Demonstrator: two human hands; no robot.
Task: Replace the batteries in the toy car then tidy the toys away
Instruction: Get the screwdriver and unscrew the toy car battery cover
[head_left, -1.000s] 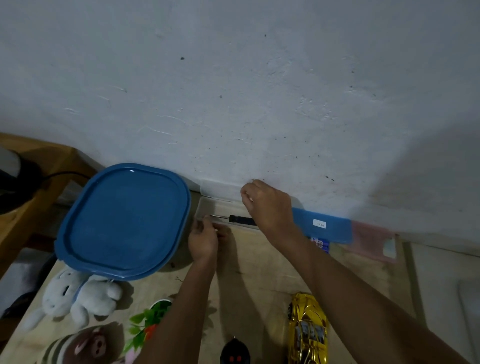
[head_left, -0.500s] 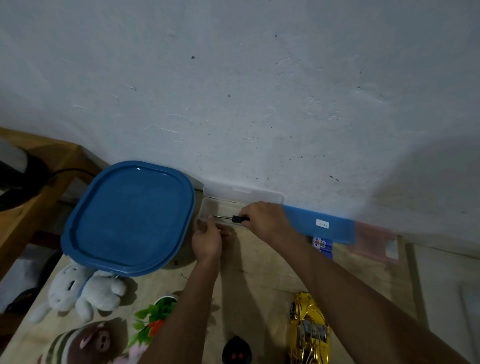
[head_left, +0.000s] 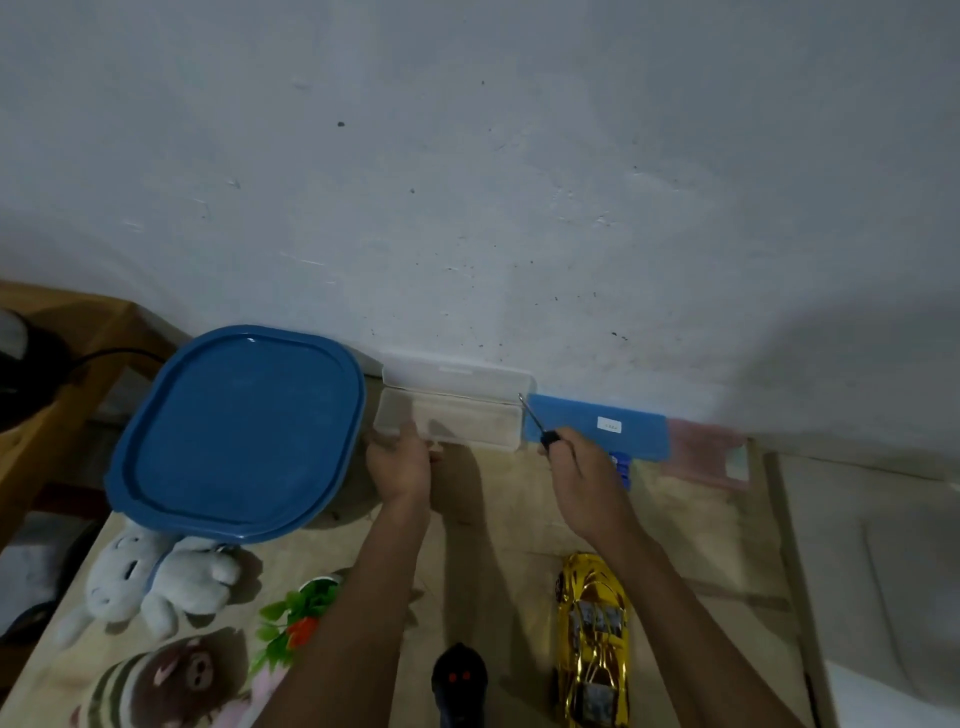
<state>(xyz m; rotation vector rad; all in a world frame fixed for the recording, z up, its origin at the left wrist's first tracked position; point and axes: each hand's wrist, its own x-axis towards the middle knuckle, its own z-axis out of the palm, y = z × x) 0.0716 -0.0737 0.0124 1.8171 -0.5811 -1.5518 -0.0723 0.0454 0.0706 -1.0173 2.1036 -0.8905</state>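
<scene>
A gold toy car (head_left: 592, 631) lies on the wooden table at the bottom right. My right hand (head_left: 582, 480) holds a small black-handled screwdriver (head_left: 535, 423), its tip pointing up toward the wall, just right of a clear plastic case (head_left: 467, 423) that stands open against the wall. My left hand (head_left: 400, 462) grips the case's left front edge. A black remote control (head_left: 460, 680) with red buttons lies between my forearms. A pack of batteries (head_left: 621, 465) peeks out behind my right hand.
A big blue-lidded container (head_left: 236, 431) sits at the left. In front of it are a white plush rabbit (head_left: 156, 582), a striped plush animal (head_left: 166, 680) and a small artificial plant (head_left: 298, 618). A blue case (head_left: 597, 426) and a pink case (head_left: 706, 454) line the wall.
My right hand has lifted the screwdriver out of the clear case and drawn it to the right. The left hand stays on the case.
</scene>
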